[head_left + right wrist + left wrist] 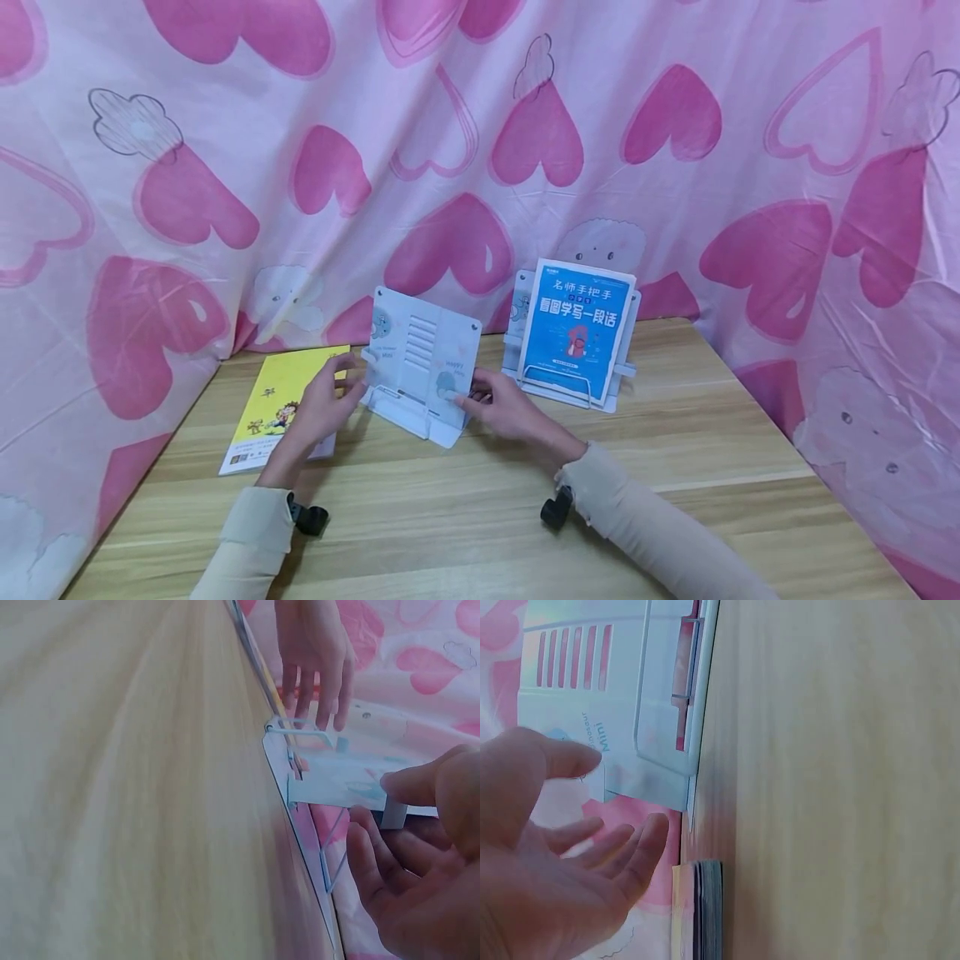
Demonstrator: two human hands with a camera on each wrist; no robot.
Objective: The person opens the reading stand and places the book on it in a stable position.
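Note:
A white metal book stand (pixel 424 358) with slots and small cartoon prints stands upright on the table, a wire holder (pixel 639 712) at its lower front. At the stand's right edge my right hand (pixel 506 406) pinches a small side tab (pixel 394 812), thumb in front and fingers behind. By the left edge is my left hand (pixel 327 402), its fingers loosely spread and its thumb overlapping the stand in the left wrist view. Below that hand lies a yellow book (pixel 273 385) with cartoon figures on its cover.
To the right, a second book stand (pixel 516 350) props up a blue book (pixel 576 325) behind its wire holder. A pink heart-patterned cloth (pixel 450 150) hangs behind and beside the wooden table (pixel 450 517).

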